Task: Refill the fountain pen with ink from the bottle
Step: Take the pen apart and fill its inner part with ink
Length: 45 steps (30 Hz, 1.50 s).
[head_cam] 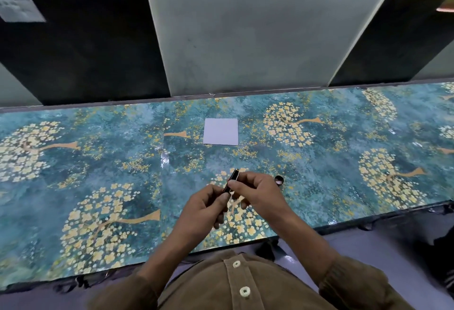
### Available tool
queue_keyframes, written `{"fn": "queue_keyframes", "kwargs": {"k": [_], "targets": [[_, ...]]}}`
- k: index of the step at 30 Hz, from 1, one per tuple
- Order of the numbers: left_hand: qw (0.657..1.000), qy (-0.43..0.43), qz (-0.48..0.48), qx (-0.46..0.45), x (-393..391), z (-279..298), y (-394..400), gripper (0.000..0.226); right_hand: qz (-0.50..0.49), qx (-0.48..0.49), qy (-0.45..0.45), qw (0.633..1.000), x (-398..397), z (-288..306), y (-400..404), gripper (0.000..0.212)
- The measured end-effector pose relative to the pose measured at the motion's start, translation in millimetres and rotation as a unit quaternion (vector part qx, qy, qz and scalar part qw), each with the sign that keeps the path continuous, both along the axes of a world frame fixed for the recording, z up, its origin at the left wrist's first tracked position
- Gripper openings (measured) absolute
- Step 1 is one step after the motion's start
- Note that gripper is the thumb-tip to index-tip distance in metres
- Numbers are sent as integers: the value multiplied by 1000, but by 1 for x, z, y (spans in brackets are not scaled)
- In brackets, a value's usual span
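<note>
A person in a brown button-front shirt (235, 282) sits at a long bench (98, 162) covered in a glossy teal sheet printed with trees of pale yellow blossom. Everything here is placed relative to the fountain pen.

Both bare forearms reach forward from rolled brown sleeves and meet over the bench near its front edge. The left hand (204, 207) has its grip closed around the lower end of the fountain pen (230, 182), thumb and curled fingers hiding that end. The right hand (258, 195) has its grip pinched on the pen just above the left hand, fingertips pressed to the barrel. The pen is dark and slim with a thin gold-coloured band near its top; it is held above the bench, tilted, its upper end pointing away from the person and slightly right. Whether the nib is exposed cannot be made out.

Just right of the pen, past the right hand's knuckles, a small dark round item (279, 180) with a pale inside sits on the bench; whether it is the ink bottle or a cap cannot be told.

Farther back, beyond the pen, a square of white paper (220, 131) lies flat on the bench, well apart from the hands.

Behind the bench rises a wall with a pale panel (258, 27) between dark ones.
</note>
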<state>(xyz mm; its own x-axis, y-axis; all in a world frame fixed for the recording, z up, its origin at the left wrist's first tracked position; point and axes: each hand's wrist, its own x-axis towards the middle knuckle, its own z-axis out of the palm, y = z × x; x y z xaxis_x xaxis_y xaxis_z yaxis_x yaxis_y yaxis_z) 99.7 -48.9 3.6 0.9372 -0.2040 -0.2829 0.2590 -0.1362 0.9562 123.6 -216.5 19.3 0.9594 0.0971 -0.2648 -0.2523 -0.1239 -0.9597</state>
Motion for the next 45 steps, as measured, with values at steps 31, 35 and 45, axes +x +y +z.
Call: {"fn": "queue_keyframes", "kwargs": {"k": [31, 35, 45], "targets": [[985, 7, 126, 114, -23, -36, 81, 28, 35, 110, 166, 979, 36, -19, 95, 9], [980, 6, 160, 119, -23, -30, 88, 31, 91, 99, 177, 975, 29, -21, 114, 12], [974, 27, 182, 129, -22, -37, 103, 38, 74, 88, 173, 978, 40, -32, 124, 22]]}}
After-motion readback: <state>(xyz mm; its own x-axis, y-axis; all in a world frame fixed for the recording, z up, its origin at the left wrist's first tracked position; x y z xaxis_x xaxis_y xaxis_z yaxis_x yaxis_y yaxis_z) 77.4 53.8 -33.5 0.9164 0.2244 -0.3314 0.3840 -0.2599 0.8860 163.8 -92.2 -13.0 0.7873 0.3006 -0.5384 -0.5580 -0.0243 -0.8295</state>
